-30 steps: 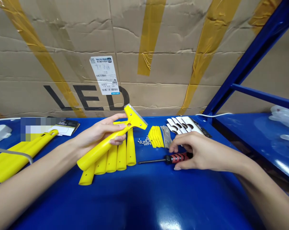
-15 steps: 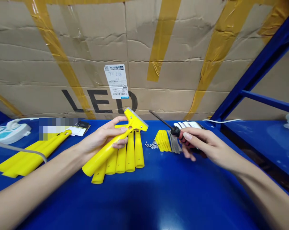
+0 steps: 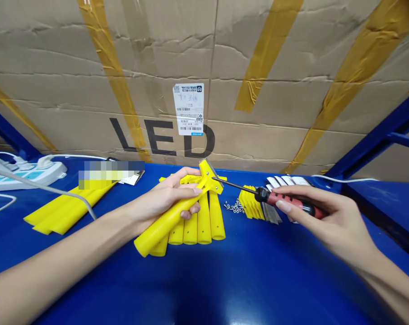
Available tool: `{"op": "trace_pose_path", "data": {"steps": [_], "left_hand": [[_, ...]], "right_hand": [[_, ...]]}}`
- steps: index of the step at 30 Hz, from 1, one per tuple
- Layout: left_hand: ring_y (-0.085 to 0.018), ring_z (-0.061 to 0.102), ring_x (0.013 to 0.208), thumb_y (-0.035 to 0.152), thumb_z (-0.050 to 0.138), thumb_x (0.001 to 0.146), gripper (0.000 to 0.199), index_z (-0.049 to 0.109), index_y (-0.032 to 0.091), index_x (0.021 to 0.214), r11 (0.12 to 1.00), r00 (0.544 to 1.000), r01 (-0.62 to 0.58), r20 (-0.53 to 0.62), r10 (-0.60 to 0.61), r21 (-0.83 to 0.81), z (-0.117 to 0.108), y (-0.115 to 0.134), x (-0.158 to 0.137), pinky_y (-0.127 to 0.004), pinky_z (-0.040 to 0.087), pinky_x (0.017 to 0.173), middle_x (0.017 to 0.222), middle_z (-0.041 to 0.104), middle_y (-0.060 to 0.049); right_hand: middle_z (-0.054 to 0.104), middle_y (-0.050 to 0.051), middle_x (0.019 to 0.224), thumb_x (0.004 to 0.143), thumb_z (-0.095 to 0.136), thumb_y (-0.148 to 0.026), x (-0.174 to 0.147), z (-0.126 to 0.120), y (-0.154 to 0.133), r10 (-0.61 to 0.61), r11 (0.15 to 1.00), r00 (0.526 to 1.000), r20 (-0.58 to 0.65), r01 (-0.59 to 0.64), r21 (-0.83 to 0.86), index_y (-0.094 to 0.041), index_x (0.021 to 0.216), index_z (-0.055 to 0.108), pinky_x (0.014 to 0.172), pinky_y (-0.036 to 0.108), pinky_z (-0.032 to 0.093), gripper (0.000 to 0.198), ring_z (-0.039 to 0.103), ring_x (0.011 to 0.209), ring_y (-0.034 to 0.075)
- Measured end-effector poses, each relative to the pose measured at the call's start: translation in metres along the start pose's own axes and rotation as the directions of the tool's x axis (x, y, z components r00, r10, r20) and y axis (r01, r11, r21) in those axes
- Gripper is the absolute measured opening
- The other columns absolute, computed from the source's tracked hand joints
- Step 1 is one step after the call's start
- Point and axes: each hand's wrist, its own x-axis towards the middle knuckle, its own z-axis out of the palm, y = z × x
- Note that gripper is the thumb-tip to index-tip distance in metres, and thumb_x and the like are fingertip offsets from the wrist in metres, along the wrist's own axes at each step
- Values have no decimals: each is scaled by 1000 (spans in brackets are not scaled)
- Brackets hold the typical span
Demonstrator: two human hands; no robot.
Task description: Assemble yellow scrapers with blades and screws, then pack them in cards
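Note:
My left hand (image 3: 179,194) is closed round the neck of a yellow scraper (image 3: 167,219), its head tilted up with a metal blade along the edge and two screws showing. In my right hand (image 3: 326,216) is a screwdriver (image 3: 292,201) with a red and black handle. Its tip lies over the scraper head, between the two screws; whether it touches cannot be told. Behind and below the held scraper lie several yellow scraper handles (image 3: 203,225) in a row. To their right are small loose screws (image 3: 234,207), a stack of yellow plates (image 3: 250,203) and grey blades (image 3: 271,213).
Several yellow scrapers (image 3: 62,207) lie at the left, near a white power strip (image 3: 28,176) with cables. White packets (image 3: 289,181) sit behind the blades. A large cardboard box (image 3: 177,54) stands along the back of the blue table (image 3: 204,289), beside a blue metal frame (image 3: 370,135).
The screwdriver has swung level, and its tip has come from right of the scraper to over its head. The whole view has shifted, so things appear further right.

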Motion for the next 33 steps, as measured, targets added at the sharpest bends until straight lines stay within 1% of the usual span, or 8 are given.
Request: {"op": "trace_pose_path", "data": {"steps": [11, 15, 19, 22, 24, 28, 30, 33], "left_hand": [[-7, 46, 52, 26, 68, 93, 41, 47, 26, 127, 996, 997, 8, 75, -15, 88, 3, -2, -2, -16, 36, 53, 65, 58, 2], [-8, 48, 54, 26, 68, 93, 41, 47, 27, 129, 995, 998, 16, 66, -23, 100, 5, -3, -1, -17, 37, 55, 67, 59, 1], [-7, 47, 52, 27, 71, 91, 38, 51, 27, 124, 998, 1000, -13, 27, 11, 69, 9, -7, 0, -17, 37, 54, 66, 58, 2], [-6, 47, 51, 25, 72, 90, 35, 52, 27, 119, 998, 1000, -29, 1, 29, 46, 13, -10, 1, -16, 37, 52, 67, 58, 3], [-6, 48, 52, 22, 73, 88, 34, 53, 26, 115, 998, 999, -54, -2, 54, 46, 15, -12, 1, -16, 36, 50, 70, 58, 3], [-6, 48, 52, 21, 71, 90, 32, 52, 27, 115, 995, 997, -76, -3, 77, 65, 20, -13, -1, -16, 38, 51, 69, 57, 4], [-5, 46, 51, 21, 70, 92, 32, 50, 28, 116, 993, 995, -89, -34, 92, 77, 21, -12, -3, -16, 38, 51, 67, 57, 5], [-5, 47, 51, 18, 70, 91, 32, 50, 27, 115, 987, 986, -138, -80, 145, 86, 23, -11, -3, -15, 37, 49, 69, 56, 5]], "right_hand": [[80, 7, 98, 81, 80, -45, 0, -1, -3, 19, 999, 1000, 1, -19, 30, -27, 97, 80, 77, 40, 64, 24, 75, 88, 26], [78, 7, 107, 83, 78, -45, 0, -3, -6, -62, 994, 998, 17, 63, -84, -27, 100, 79, 82, 41, 62, 24, 73, 95, 27], [76, 7, 98, 85, 74, -44, -1, -11, -13, -90, 978, 992, 93, 105, -179, -28, 117, 70, 68, 37, 61, 35, 72, 82, 24], [76, 6, 90, 82, 77, -46, -2, -14, -21, -26, 996, 996, 86, 33, -80, -28, 116, 66, 55, 31, 58, 40, 72, 73, 23], [75, 6, 86, 78, 81, -47, -3, -13, -25, 23, 1000, 1000, -6, -23, -3, -27, 106, 67, 52, 29, 57, 37, 72, 68, 21], [63, 1, 62, 83, 76, -54, -3, -10, -26, 134, 990, 974, -183, -125, 59, -25, 89, 66, 38, 26, 41, 31, 52, 44, 13], [64, 1, 69, 86, 72, -53, -1, -12, -24, 181, 979, 977, -115, -167, 120, -26, 91, 66, 38, 25, 36, 28, 49, 46, 12], [70, 3, 99, 87, 71, -43, 1, -20, -20, 201, 913, 974, 101, -224, 342, -28, 101, 66, 52, 27, 48, 21, 59, 62, 13]]}}
